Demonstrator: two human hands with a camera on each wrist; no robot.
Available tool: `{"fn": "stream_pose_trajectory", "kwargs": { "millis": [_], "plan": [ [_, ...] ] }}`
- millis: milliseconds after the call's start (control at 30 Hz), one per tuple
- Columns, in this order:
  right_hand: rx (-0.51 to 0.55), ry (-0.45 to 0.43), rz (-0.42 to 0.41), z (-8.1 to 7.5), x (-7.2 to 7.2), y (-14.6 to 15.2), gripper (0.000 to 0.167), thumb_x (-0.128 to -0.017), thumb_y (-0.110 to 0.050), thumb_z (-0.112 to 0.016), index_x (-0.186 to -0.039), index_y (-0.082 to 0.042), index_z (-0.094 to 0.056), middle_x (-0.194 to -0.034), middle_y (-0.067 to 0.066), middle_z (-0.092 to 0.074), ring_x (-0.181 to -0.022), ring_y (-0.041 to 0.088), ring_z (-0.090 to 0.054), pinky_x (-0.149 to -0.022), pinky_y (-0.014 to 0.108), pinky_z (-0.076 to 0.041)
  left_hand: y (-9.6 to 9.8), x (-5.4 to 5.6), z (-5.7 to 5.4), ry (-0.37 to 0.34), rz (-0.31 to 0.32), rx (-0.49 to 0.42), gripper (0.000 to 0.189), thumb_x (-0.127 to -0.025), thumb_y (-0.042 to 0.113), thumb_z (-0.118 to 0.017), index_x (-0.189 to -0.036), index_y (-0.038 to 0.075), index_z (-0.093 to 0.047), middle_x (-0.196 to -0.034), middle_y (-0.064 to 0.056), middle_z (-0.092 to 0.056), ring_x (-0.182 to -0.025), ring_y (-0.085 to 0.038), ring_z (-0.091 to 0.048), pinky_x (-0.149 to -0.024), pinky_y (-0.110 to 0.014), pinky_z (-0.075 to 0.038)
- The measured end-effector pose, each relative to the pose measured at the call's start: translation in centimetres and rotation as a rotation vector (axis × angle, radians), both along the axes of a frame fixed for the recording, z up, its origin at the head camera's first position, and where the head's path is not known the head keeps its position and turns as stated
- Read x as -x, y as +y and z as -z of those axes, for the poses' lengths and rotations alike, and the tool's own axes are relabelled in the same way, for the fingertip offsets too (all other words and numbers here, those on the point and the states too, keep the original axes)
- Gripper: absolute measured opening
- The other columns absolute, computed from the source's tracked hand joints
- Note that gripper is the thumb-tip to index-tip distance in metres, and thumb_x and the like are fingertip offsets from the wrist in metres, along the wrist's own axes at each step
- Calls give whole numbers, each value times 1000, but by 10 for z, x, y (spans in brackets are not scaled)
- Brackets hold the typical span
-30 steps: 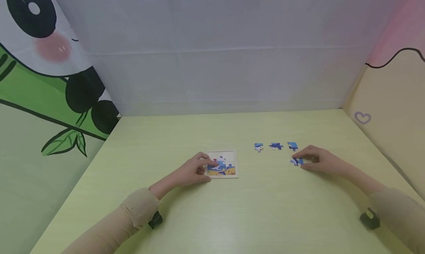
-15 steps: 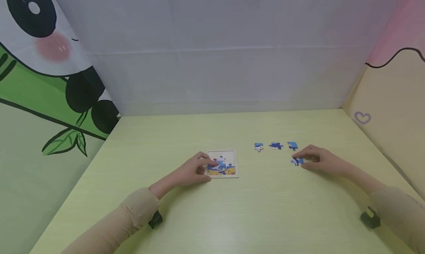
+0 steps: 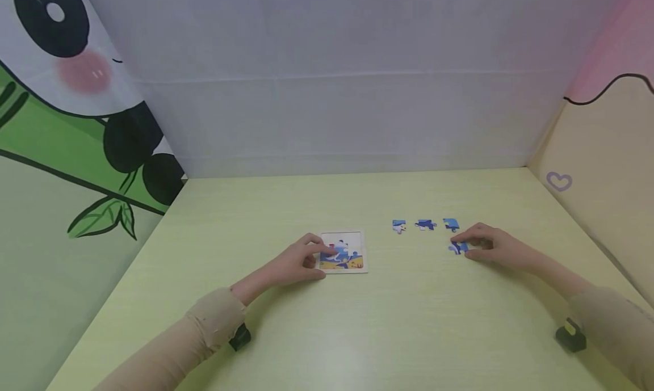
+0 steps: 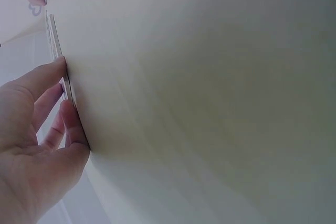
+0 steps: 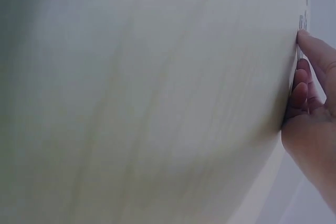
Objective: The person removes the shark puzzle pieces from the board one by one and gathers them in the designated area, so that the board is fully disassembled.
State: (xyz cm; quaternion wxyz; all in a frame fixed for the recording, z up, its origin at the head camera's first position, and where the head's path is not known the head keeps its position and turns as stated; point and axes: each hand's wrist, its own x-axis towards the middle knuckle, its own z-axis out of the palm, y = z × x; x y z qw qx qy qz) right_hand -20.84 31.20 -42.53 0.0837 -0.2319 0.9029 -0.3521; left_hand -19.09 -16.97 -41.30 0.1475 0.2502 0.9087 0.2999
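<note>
In the head view, my left hand (image 3: pixel 296 259) holds the left side of a small square jigsaw puzzle tray (image 3: pixel 365 253). Its thumb is at the tray's front corner and a finger lies over the picture. The lower part of the tray carries fitted pieces with a sea-and-sand picture; the upper part shows bare white. To the right, my right hand (image 3: pixel 497 248) pinches a blue and white jigsaw piece (image 3: pixel 457 248) at table level between thumb and finger. The left wrist view shows the tray (image 4: pixel 56 35) edge-on beside the thumb.
Three loose jigsaw pieces lie in a row beyond the right hand: a white and blue one (image 3: pixel 399 227), a dark blue one (image 3: pixel 426 225) and a blue one (image 3: pixel 451 225). A pale wall cloth (image 3: pixel 327 118) rises behind the table (image 3: pixel 357 328).
</note>
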Motion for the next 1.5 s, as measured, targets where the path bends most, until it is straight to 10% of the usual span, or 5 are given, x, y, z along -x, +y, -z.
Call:
{"fn": "stream_pose_trajectory", "kwargs": {
  "millis": [1500],
  "plan": [
    [-8,-4,32,6,3,1,33,-93,-23,-69,-126,-17,-68,-118,4,-60,-89,5,-46,-75,19,-43,-1,2,3,-1,0,-3,49,-88,21,-75,-134,27,-62,-129,-4,-47,-98,-15,-54,-88,-29,-49]
  ]
}}
